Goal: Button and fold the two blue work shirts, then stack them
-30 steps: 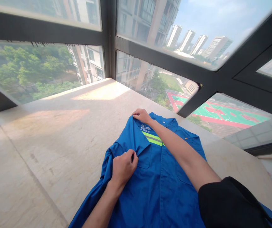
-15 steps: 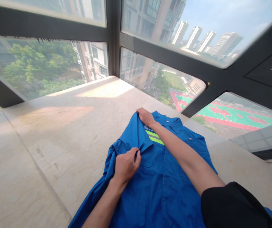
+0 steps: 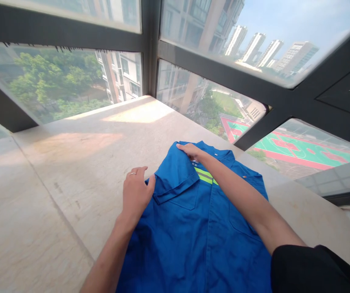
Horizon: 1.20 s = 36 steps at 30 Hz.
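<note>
A blue work jacket (image 3: 190, 236) with a yellow-green and grey reflective stripe lies front up on the stone ledge, its collar (image 3: 224, 156) at the far end. On its left side, part of the cloth is folded over the chest, above a pocket. My right hand (image 3: 191, 150) reaches across the jacket and grips the fold near the collar. Beside the left edge of the fold is my left hand (image 3: 136, 187), wearing a ring, its fingers and thumb apart. Whether the thumb touches the cloth I cannot tell. The jacket's lower end runs out of view.
The pale stone ledge (image 3: 59, 183) spreads left and beyond the jacket, with a seam across it. Dark window frames (image 3: 153, 53) and glass panes rise along the far and right sides. A black sleeve (image 3: 312, 268) covers my upper right arm.
My left hand has let go of the folded edge and moved left, its fingers opening. The fold lies flatter and wider over the chest. My right hand stays near the collar.
</note>
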Each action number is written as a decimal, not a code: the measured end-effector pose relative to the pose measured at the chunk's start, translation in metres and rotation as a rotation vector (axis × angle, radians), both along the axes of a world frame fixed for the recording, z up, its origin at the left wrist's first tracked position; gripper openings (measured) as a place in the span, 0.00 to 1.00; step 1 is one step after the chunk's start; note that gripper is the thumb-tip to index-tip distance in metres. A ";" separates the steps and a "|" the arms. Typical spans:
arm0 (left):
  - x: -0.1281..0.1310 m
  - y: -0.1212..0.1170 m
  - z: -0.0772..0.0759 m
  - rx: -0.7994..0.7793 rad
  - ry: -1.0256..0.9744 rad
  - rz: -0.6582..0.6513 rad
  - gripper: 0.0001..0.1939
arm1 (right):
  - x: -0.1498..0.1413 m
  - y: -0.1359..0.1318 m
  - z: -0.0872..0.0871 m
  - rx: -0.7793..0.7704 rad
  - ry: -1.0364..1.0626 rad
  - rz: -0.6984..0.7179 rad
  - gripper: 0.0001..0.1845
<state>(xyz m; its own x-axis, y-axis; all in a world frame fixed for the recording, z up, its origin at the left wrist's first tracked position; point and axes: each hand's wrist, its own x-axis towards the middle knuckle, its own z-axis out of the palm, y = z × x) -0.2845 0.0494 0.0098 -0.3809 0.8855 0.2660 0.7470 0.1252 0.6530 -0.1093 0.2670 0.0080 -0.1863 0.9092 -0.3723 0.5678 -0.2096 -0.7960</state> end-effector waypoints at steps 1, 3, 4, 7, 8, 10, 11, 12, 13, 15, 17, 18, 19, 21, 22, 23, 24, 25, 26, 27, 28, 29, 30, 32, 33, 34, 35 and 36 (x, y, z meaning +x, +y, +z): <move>-0.006 0.001 0.000 -0.094 -0.063 0.005 0.21 | -0.001 0.000 0.003 -0.040 0.031 -0.008 0.20; -0.014 0.002 -0.001 -0.274 -0.205 -0.003 0.22 | -0.004 0.000 0.007 -0.097 0.092 -0.027 0.20; -0.017 0.001 -0.001 -0.340 -0.257 -0.017 0.23 | -0.007 0.000 0.008 -0.119 0.119 -0.036 0.20; -0.024 0.000 -0.002 -0.414 -0.303 -0.102 0.24 | -0.014 0.002 0.008 -0.161 0.186 -0.070 0.15; -0.026 0.000 -0.001 -0.425 -0.309 -0.143 0.26 | -0.016 0.003 0.007 -0.165 0.206 -0.086 0.14; -0.032 0.000 0.001 -0.439 -0.306 -0.205 0.24 | -0.018 0.005 0.004 -0.154 0.247 -0.120 0.12; -0.034 0.000 0.002 -0.446 -0.289 -0.215 0.21 | -0.018 0.006 0.002 -0.143 0.269 -0.136 0.11; -0.037 0.000 0.003 -0.453 -0.263 -0.212 0.17 | -0.017 0.006 0.000 -0.132 0.289 -0.149 0.11; -0.039 0.000 0.003 -0.457 -0.233 -0.201 0.13 | -0.015 0.007 -0.002 -0.121 0.305 -0.160 0.10; -0.041 0.001 0.003 -0.471 -0.178 -0.173 0.10 | -0.010 0.006 -0.005 -0.115 0.318 -0.171 0.09; -0.041 0.002 0.000 -0.484 -0.146 -0.152 0.10 | -0.004 0.004 -0.007 -0.130 0.315 -0.168 0.10; -0.041 0.002 -0.001 -0.484 -0.136 -0.144 0.10 | -0.001 0.003 -0.007 -0.143 0.313 -0.160 0.11; -0.040 0.003 -0.001 -0.480 -0.133 -0.137 0.12 | 0.002 0.002 -0.006 -0.158 0.314 -0.147 0.13; -0.039 0.003 -0.002 -0.462 -0.147 -0.141 0.15 | 0.005 0.001 -0.003 -0.193 0.323 -0.114 0.15; -0.039 0.003 -0.002 -0.451 -0.159 -0.151 0.16 | 0.006 0.001 -0.002 -0.208 0.327 -0.096 0.17; -0.039 0.003 -0.002 -0.441 -0.172 -0.165 0.17 | 0.005 0.001 -0.001 -0.223 0.326 -0.079 0.18; -0.039 0.003 -0.001 -0.433 -0.183 -0.178 0.18 | 0.005 0.001 0.001 -0.235 0.323 -0.063 0.19; -0.040 0.003 -0.001 -0.427 -0.192 -0.189 0.19 | 0.004 0.001 0.002 -0.245 0.317 -0.050 0.19; -0.041 0.003 -0.001 -0.420 -0.200 -0.195 0.19 | 0.004 0.001 0.002 -0.253 0.312 -0.038 0.18; -0.041 0.002 -0.001 -0.412 -0.206 -0.193 0.20 | 0.003 0.000 0.002 -0.259 0.308 -0.030 0.17; -0.041 0.002 -0.002 -0.400 -0.210 -0.190 0.21 | 0.003 -0.001 0.002 -0.266 0.308 -0.023 0.15; -0.041 0.002 -0.003 -0.385 -0.208 -0.188 0.22 | 0.003 -0.002 0.002 -0.271 0.312 -0.020 0.14; -0.040 0.002 -0.003 -0.367 -0.199 -0.189 0.22 | 0.003 -0.003 0.002 -0.277 0.320 -0.018 0.13; -0.039 0.002 -0.006 -0.328 -0.158 -0.199 0.24 | 0.003 -0.006 0.003 -0.290 0.346 -0.017 0.15; -0.038 0.002 -0.008 -0.311 -0.134 -0.204 0.24 | 0.003 -0.008 0.004 -0.297 0.363 -0.017 0.17; -0.037 0.002 -0.009 -0.298 -0.113 -0.208 0.23 | 0.003 -0.010 0.006 -0.302 0.379 -0.018 0.18; -0.037 0.002 -0.011 -0.288 -0.100 -0.209 0.23 | 0.004 -0.013 0.008 -0.304 0.393 -0.020 0.19; -0.038 0.002 -0.012 -0.278 -0.095 -0.207 0.23 | 0.004 -0.015 0.010 -0.311 0.409 -0.016 0.19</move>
<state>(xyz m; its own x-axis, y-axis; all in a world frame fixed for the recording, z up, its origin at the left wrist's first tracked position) -0.3220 0.0517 -0.0025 -0.1971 0.9801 -0.0244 0.7124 0.1603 0.6832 -0.1050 0.2519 0.0179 -0.3604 0.7706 -0.5256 0.2183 -0.4782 -0.8507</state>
